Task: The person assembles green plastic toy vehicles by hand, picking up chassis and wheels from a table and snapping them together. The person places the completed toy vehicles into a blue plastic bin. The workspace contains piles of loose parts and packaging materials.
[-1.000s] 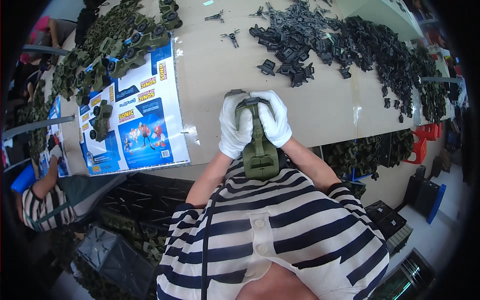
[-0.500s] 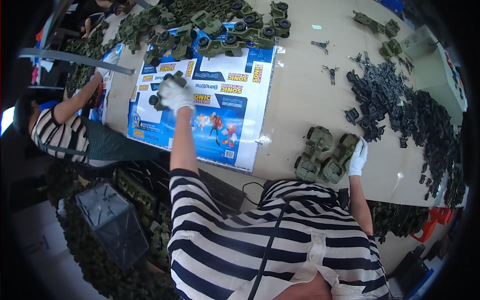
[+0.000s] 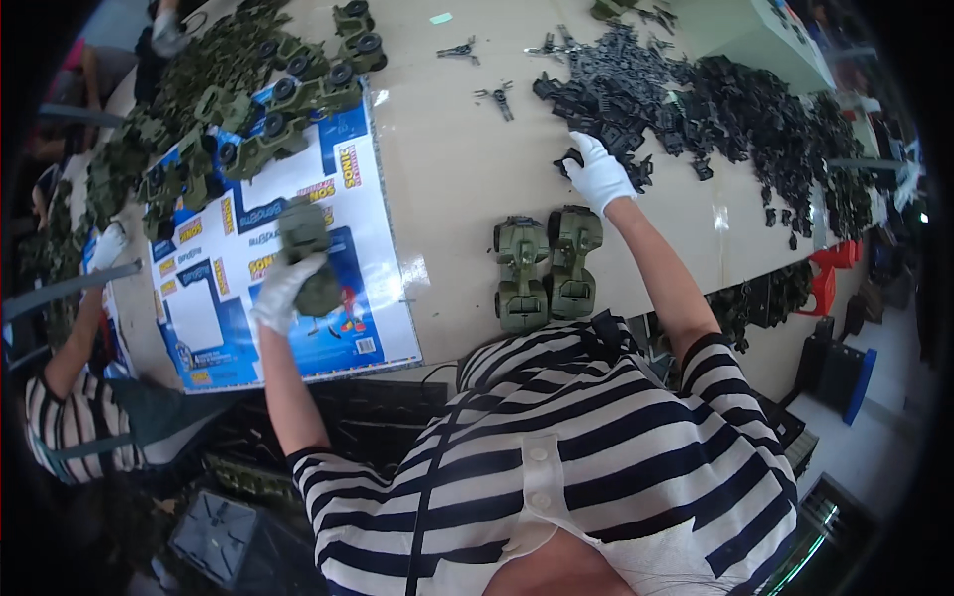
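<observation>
My left hand (image 3: 285, 293), in a white glove, grips an olive-green toy vehicle (image 3: 304, 226) above a printed blue and white sheet. At the near edge of a heap of black plastic parts (image 3: 621, 129), my gloved right hand (image 3: 601, 177) has its thumb and fingers around a small black plastic part (image 3: 569, 161); the glove partly hides it. Two more green toy vehicles, a left one (image 3: 522, 273) and a right one (image 3: 573, 260), stand side by side on the table in front of my body.
The printed sheet (image 3: 393, 333) covers the table's left part, with many green vehicles (image 3: 288, 109) piled at its far side. Loose grey-black parts (image 3: 497, 97) lie mid-table. A pale green box (image 3: 760, 45) stands far right. At the left, a co-worker's gloved hand (image 3: 107, 246) shows.
The view has swung to the right. My right hand has left the two standing vehicles and reached the black parts. My left hand now lifts the green vehicle off the sheet.
</observation>
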Action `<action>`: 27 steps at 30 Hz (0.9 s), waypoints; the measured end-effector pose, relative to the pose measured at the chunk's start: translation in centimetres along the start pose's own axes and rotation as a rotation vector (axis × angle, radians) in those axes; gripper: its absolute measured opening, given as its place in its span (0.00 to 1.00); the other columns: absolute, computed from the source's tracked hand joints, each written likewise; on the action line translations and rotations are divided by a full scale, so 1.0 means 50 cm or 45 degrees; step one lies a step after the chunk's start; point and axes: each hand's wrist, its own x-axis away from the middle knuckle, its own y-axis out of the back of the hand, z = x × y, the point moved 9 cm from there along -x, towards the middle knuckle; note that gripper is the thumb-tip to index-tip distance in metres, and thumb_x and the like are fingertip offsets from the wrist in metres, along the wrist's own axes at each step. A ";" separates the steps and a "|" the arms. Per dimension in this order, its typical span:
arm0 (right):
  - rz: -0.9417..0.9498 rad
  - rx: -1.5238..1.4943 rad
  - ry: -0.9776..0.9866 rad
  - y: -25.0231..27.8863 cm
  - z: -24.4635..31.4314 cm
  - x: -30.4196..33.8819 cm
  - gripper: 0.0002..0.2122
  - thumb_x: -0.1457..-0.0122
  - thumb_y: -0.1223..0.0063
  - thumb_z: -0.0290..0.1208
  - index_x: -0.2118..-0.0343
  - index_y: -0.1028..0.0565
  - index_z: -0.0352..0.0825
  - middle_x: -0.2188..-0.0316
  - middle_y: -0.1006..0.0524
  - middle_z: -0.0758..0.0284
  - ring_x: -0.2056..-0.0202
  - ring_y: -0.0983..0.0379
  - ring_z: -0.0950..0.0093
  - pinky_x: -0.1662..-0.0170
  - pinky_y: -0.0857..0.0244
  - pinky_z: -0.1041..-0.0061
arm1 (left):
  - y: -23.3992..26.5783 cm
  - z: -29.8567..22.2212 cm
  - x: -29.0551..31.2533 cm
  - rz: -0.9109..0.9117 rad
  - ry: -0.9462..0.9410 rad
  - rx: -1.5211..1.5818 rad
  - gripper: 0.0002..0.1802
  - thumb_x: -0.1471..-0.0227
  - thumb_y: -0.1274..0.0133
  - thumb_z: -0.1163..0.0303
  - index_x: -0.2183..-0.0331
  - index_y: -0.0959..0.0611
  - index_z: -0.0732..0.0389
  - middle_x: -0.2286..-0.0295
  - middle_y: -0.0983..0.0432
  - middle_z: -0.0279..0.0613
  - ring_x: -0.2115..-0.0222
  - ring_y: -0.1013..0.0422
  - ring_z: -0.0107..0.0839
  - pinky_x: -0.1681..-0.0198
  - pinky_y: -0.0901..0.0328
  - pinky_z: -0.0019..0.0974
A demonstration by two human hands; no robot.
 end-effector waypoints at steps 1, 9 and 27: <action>0.146 0.156 -0.057 -0.004 0.025 -0.013 0.27 0.40 0.48 0.45 0.39 0.36 0.43 0.41 0.32 0.60 0.48 0.28 0.57 0.46 0.33 0.62 | -0.056 0.016 -0.001 0.157 -0.004 -0.033 0.27 0.56 0.35 0.69 0.52 0.22 0.64 0.63 0.21 0.37 0.64 0.26 0.26 0.58 0.31 0.30; 0.239 -0.178 0.196 -0.026 0.090 -0.052 0.17 0.47 0.40 0.35 0.53 0.24 0.40 0.54 0.23 0.59 0.57 0.24 0.61 0.55 0.29 0.66 | -0.373 -0.113 0.075 -0.231 -0.669 -2.417 0.28 0.47 0.53 0.71 0.43 0.30 0.49 0.45 0.32 0.41 0.37 0.47 0.46 0.37 0.65 0.73; 0.177 -0.032 0.637 -0.051 0.044 -0.016 0.24 0.41 0.45 0.38 0.42 0.31 0.36 0.42 0.31 0.55 0.43 0.34 0.58 0.41 0.38 0.65 | -0.363 -0.071 -0.086 -0.402 -0.320 -0.406 0.58 0.63 0.29 0.61 0.38 0.44 0.70 0.54 0.25 0.59 0.55 0.26 0.47 0.51 0.32 0.39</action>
